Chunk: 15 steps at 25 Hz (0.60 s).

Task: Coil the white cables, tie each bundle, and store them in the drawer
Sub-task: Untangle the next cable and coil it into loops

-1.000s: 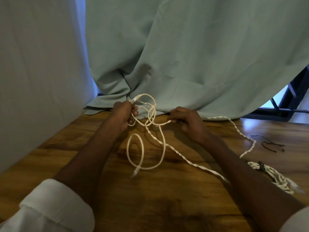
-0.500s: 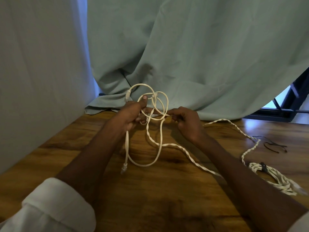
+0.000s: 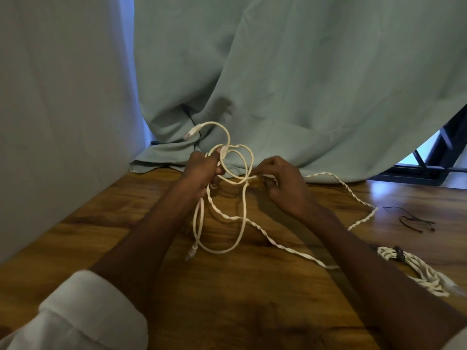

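Over the wooden table (image 3: 252,311), the left hand (image 3: 199,173) has its fingers curled round several loops of a smooth white round cable (image 3: 237,223), which rise above the fist on the far side and hang below it to the tabletop, a plug end (image 3: 192,253) resting near the left forearm and another plug (image 3: 193,130) sticking up to the far left. The right hand (image 3: 285,183) pinches a strand just right of those loops. A white twisted cable (image 3: 285,246) runs from the same knot of loops towards the near right, apparently intertwined with the smooth one. This looks like an untangling stage before coiling. The risk is that pulling the pinched strand tightens the crossing into a knot, or drags loops out of the left fist. On the right lies an already tied white bundle (image 3: 414,271), with thin black ties (image 3: 414,221) beyond it. No drawer is in view.
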Motion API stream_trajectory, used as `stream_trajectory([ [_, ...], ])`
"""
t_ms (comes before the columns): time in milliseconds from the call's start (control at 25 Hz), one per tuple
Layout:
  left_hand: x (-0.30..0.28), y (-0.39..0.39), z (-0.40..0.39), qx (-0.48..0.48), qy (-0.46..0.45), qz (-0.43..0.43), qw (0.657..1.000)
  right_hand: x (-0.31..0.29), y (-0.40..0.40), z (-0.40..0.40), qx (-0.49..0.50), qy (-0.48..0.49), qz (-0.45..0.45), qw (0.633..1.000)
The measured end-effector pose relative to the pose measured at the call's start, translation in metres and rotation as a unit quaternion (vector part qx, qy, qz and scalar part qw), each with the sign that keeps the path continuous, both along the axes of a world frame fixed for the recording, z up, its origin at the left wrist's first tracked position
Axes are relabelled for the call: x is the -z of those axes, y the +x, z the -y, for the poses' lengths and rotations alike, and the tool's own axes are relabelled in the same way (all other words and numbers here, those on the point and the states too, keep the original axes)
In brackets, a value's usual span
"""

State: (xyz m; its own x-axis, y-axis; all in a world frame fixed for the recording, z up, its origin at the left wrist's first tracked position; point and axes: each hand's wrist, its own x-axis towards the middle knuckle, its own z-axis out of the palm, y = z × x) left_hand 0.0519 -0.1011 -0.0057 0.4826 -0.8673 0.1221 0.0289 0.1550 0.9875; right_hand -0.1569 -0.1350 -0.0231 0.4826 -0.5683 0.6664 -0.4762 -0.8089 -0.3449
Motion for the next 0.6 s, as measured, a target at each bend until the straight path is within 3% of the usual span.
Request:
stream_trajectory([
  [120, 0.0, -0.001, 0.001, -0.035, -0.01, 0.024, 0.999, -0.007, 0.012, -0.016, 0.021, -0.073, 0.096, 0.992],
  [320, 0.002, -0.013, 0.002, -0.026, -0.024, 0.107, 0.994, -0.007, 0.036, -0.029, 0.054, -0.046, 0.021, 0.997],
  [480, 0.001, -0.015, 0.0, -0.028, -0.033, 0.081, 0.996, -0.007, 0.03, -0.024, -0.022, 0.023, 0.031, 0.999],
  [600, 0.002, -0.022, -0.001, -0.028, -0.023, 0.09, 0.995, -0.005, 0.035, -0.029, 0.004, 0.037, 0.022, 0.999],
])
